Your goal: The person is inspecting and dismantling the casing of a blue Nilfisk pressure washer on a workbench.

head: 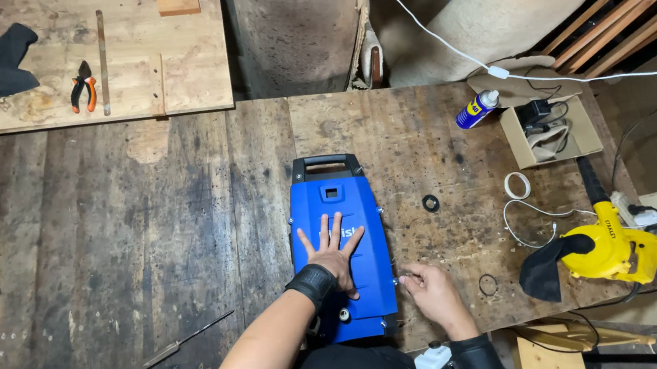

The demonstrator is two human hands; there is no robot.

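Observation:
A blue plastic machine housing (336, 208) with a black handle at its far end lies flat on the wooden workbench (148, 226). My left hand (333, 252) rests flat on the blue cover, fingers spread, a black wrist wrap on the forearm. My right hand (427, 286) sits at the housing's right edge, fingertips pinched at a small screw-like part sticking out of the side. What the fingers hold is too small to make out.
A yellow handheld blower (608, 250) with a black nozzle lies at the right. Near it are a black ring (431, 203), an O-ring (487, 284), a white tape roll (516, 185), a spray can (476, 109) and a cardboard box (550, 133). Pliers (83, 85) lie far left, a metal file (172, 349) near left.

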